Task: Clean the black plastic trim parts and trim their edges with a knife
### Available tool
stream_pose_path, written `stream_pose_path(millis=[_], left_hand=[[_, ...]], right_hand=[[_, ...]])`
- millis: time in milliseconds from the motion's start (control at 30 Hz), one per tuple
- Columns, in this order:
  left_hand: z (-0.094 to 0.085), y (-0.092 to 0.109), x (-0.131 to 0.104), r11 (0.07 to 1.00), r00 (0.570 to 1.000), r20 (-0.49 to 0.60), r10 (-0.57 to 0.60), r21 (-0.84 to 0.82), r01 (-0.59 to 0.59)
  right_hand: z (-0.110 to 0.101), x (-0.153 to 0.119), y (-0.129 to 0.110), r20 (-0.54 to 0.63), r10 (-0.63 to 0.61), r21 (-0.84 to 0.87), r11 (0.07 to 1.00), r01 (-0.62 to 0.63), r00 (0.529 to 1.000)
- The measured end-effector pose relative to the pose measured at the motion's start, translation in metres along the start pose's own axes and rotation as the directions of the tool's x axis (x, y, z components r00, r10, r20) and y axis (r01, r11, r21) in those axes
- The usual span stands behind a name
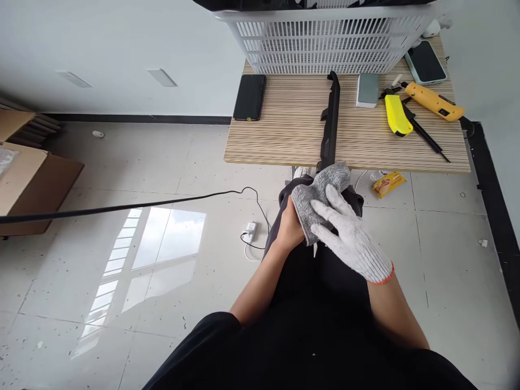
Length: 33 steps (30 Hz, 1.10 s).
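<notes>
Both hands are right over the lap, working around a gray cloth (pixel 314 203). The left hand (pixel 290 225) is bare and comes in from the side, with its fingers tucked under the cloth, so I can't tell if it's clenched or what exactly it's grasping. The right hand (pixel 345 233) has a white knit glove with an orange cuff edge. It lies on top of the cloth, fingers a bit spread, not clenched.

The long black part (pixel 331 124) sits lengthwise on the surface (pixel 284 138), far end near the basket (pixel 317 46), and its near end runs past the front edge and goes out of sight at the cloth. Can't see what that hidden end looks like.

Left of the part there's a black phone (pixel 249 97) lying flat. On the right side there's a small green and white block (pixel 368 90), then a yellow cutter (pixel 397 115) overlapping a black tool (pixel 426 135), with an orange tool (pixel 434 102) just beside them. Another phone (pixel 426 62) lies farther back, close to the white basket.

Down on the glossy floor (pixel 227 281): a yellow packet (pixel 389 184) near the surface's front edge, a white power strip (pixel 251 233) with a plug in it, and a cardboard box (pixel 36 184) way off left. A black cable (pixel 195 199) stretches across that side.
</notes>
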<state>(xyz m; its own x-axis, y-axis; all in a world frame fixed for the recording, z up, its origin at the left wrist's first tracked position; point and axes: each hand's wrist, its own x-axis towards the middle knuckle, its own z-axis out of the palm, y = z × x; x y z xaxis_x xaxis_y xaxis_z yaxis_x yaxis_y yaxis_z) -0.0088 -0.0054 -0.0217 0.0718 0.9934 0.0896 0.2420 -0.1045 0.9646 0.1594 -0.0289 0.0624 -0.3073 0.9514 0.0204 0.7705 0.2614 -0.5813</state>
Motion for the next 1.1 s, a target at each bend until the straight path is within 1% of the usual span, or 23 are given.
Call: stream_pose_path(millis=[67,167,233,300,400,467,533,600,700,767,800,867,933,967,1033,1067,1100], left_hand=[[-0.001,-0.003,-0.001,0.999,1.0,0.006,-0.006,-0.04,0.006],[0.001,-0.011,-0.004,0.985,0.997,0.049,-0.053,-0.161,0.06],[0.003,-0.014,-0.004,0.98,0.996,0.065,-0.058,-0.187,0.07],[0.004,-0.01,-0.002,0.993,0.998,0.05,-0.03,-0.116,0.035],[0.004,0.001,0.001,1.0,0.999,0.039,0.013,0.023,-0.014],[0.003,0.007,0.002,0.998,0.998,0.032,0.051,0.023,-0.052],[0.002,0.009,0.002,0.997,0.998,0.002,0.071,-0.011,-0.071],[0.002,0.007,0.0,0.999,1.0,-0.01,0.024,-0.022,-0.025],[0.004,0.005,-0.002,0.996,0.995,0.039,-0.094,-0.006,0.094],[0.004,0.005,-0.002,0.995,0.994,0.045,-0.101,-0.015,0.102],[0.004,0.006,-0.002,0.996,0.996,0.032,-0.082,-0.027,0.083],[0.003,0.008,-0.002,0.998,0.999,-0.021,-0.033,-0.058,0.032],[0.003,0.009,-0.002,0.996,0.998,-0.059,-0.029,-0.081,0.024],[0.003,0.009,-0.003,0.994,0.997,-0.056,-0.06,-0.092,0.054],[0.005,0.007,-0.004,0.982,0.989,0.001,-0.146,-0.124,0.145],[0.006,0.007,-0.004,0.975,0.984,0.035,-0.172,-0.138,0.176],[0.007,0.006,-0.004,0.973,0.984,0.044,-0.171,-0.15,0.175]], right_hand=[[-0.002,-0.004,0.002,0.005,-0.083,0.017,0.996,0.083,0.997],[0.0,-0.004,0.008,0.018,-0.21,0.033,0.977,0.21,0.978],[0.004,-0.001,0.014,0.016,-0.23,0.007,0.973,0.23,0.973],[0.008,0.005,0.019,-0.002,-0.198,-0.034,0.98,0.198,0.98],[0.012,0.014,0.021,-0.074,-0.11,-0.069,0.992,0.105,0.991],[0.013,0.018,0.017,-0.093,-0.077,-0.079,0.994,0.07,0.993],[0.014,0.02,0.014,-0.07,-0.092,-0.079,0.993,0.086,0.993],[0.015,0.022,0.014,-0.066,-0.111,-0.068,0.992,0.106,0.992],[0.017,0.024,0.021,-0.199,-0.039,-0.033,0.999,0.033,0.979],[0.018,0.024,0.022,-0.248,-0.003,-0.004,1.0,0.002,0.969],[0.019,0.024,0.022,-0.237,-0.012,0.003,1.0,0.013,0.972],[0.021,0.023,0.02,-0.167,-0.073,0.005,0.997,0.075,0.983],[0.022,0.025,0.02,-0.118,-0.118,0.002,0.993,0.119,0.986],[0.023,0.026,0.022,-0.124,-0.114,0.0,0.993,0.115,0.986],[0.025,0.029,0.026,-0.197,-0.061,0.004,0.998,0.063,0.979],[0.025,0.03,0.028,-0.236,-0.027,0.011,0.999,0.03,0.971],[0.026,0.03,0.028,-0.256,-0.003,0.019,1.0,0.008,0.967]])
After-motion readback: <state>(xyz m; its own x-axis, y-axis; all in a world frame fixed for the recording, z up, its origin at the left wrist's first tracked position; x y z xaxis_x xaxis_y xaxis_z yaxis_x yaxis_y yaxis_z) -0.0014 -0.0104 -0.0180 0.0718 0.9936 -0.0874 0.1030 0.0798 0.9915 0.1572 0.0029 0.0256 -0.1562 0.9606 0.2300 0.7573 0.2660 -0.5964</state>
